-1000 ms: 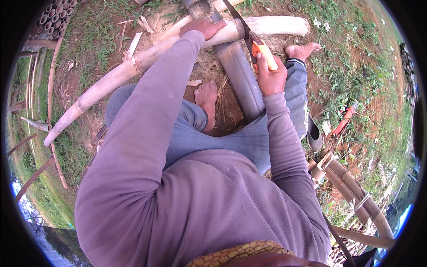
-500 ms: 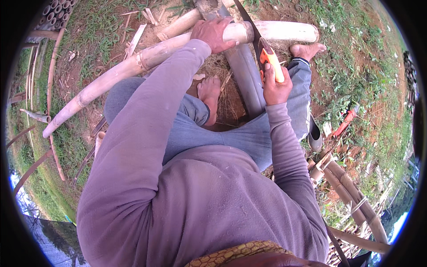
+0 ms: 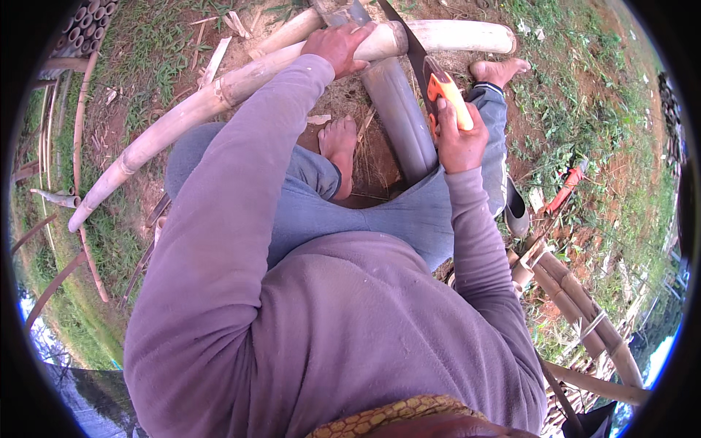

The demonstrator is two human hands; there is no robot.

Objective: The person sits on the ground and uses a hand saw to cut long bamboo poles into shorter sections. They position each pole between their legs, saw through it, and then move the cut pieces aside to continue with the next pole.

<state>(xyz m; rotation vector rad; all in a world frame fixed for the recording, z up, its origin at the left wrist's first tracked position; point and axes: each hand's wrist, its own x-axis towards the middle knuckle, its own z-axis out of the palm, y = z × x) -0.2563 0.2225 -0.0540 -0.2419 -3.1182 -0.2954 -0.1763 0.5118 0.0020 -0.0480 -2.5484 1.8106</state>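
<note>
My left hand (image 3: pixel 337 50) wraps over a thick pale bamboo pole (image 3: pixel 226 89), pressing it down near the top of the view. The pole runs from the far left to the upper right and crosses a grey, pipe-like length (image 3: pixel 398 109) that slants down between my legs. In my right hand (image 3: pixel 461 142) is a handsaw (image 3: pixel 451 98), gripped by its orange handle. Its dark blade stands across the pole, just right of my left hand. How deep the teeth sit in the bamboo is hard to see.
Another bamboo piece (image 3: pixel 292 33) lies behind the pole. My bare feet rest on soil on both sides of the grey length. To the right are a red-orange object (image 3: pixel 566 191), a dark shoe (image 3: pixel 516 213) and tied bamboo lengths (image 3: pixel 577 310). Stacked bamboo tubes (image 3: pixel 86 29) fill the upper left.
My right hand has drawn the saw back toward me and slightly right. The left hand keeps its hold on the pole. The whole view has shifted a little.
</note>
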